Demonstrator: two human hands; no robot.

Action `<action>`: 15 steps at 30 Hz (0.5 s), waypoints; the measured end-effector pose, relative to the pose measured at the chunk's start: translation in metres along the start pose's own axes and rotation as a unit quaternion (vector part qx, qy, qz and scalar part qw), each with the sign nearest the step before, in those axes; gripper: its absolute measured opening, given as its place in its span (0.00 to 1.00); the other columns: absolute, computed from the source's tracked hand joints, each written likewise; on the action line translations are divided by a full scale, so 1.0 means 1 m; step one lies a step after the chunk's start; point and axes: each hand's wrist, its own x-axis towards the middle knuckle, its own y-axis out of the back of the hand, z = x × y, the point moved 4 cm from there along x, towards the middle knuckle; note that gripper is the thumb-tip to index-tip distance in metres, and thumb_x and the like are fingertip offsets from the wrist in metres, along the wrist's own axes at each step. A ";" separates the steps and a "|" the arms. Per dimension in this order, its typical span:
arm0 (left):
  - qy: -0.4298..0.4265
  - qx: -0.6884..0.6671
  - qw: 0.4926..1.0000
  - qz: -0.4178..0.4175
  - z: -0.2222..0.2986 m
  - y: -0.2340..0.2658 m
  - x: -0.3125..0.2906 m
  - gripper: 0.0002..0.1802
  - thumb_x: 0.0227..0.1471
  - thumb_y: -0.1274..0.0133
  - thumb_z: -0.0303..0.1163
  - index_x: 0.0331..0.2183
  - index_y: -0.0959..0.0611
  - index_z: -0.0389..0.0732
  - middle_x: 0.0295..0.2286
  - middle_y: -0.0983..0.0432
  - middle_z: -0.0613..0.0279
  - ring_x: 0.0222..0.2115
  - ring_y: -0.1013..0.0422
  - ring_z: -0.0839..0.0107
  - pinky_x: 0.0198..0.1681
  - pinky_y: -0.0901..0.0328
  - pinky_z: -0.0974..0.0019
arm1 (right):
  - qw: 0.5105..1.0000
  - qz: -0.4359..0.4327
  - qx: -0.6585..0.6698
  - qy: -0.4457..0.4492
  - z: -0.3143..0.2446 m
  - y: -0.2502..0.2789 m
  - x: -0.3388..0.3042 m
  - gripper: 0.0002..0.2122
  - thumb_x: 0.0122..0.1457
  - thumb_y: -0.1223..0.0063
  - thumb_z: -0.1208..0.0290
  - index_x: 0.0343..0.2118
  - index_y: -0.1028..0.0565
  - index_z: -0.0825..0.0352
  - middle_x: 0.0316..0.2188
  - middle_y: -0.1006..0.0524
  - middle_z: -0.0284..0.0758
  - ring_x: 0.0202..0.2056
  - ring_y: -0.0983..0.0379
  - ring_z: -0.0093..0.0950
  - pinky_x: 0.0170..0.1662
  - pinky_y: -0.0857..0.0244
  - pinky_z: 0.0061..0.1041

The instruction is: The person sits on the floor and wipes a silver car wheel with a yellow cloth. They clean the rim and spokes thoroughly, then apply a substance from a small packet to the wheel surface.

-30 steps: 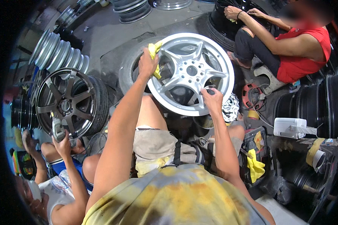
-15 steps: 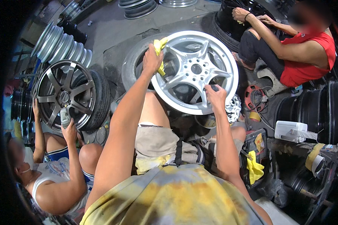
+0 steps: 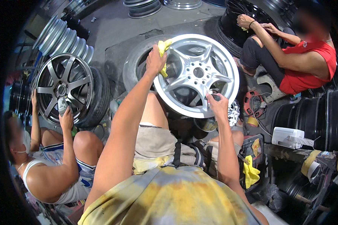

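Observation:
A silver multi-spoke wheel rim (image 3: 198, 87) stands tilted in front of my knees, above a tire (image 3: 130, 71). My left hand (image 3: 155, 60) grips a yellow cloth (image 3: 163, 48) against the rim's upper left edge. Near the lower right spoke, my right hand (image 3: 218, 105) is closed, thumb and fingers pinched. Something small and dark shows between its fingers; I cannot make out what it is. Both forearms reach forward across my lap.
At left, a co-worker holds a pale tool (image 3: 63, 107) on a dark grey rim (image 3: 45, 90). Another, in a red top (image 3: 310, 69), works at a black wheel (image 3: 248, 24). Silver rims (image 3: 58, 39) are stacked at far left, black rims (image 3: 319, 116) at right. A yellow glove (image 3: 251, 172) hangs nearby.
My right hand has shifted slightly toward me along the spoke, its fingers curled differently. The left hand keeps its hold on the cloth. The left co-worker's rim has turned a little.

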 end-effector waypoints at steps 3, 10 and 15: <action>-0.004 0.004 1.000 0.012 -0.001 0.003 0.001 0.24 0.54 0.43 0.40 0.44 0.33 0.36 0.38 0.23 0.34 0.42 0.27 0.37 0.45 0.33 0.43 | 0.999 0.002 -0.002 0.037 -0.006 -0.006 0.008 0.14 0.52 0.33 0.65 0.28 0.21 0.74 0.19 0.21 0.32 0.20 0.30 0.18 0.25 0.36 0.21; -0.011 0.004 1.000 0.015 -0.008 -0.004 0.003 0.25 0.55 0.44 0.42 0.45 0.34 0.36 0.39 0.23 0.34 0.42 0.27 0.35 0.45 0.33 0.41 | 0.991 0.034 -0.106 0.076 0.010 0.002 0.002 0.17 0.50 0.32 0.62 0.28 0.20 0.75 0.22 0.19 0.43 0.26 0.23 0.29 0.33 0.31 0.30; 0.012 -0.001 1.000 -0.007 -0.009 -0.001 0.002 0.24 0.55 0.44 0.42 0.44 0.33 0.35 0.40 0.24 0.35 0.43 0.28 0.37 0.47 0.34 0.43 | 0.986 0.047 -0.116 0.111 0.007 -0.009 0.026 0.16 0.49 0.33 0.61 0.29 0.20 0.74 0.24 0.19 0.46 0.28 0.23 0.36 0.36 0.31 0.33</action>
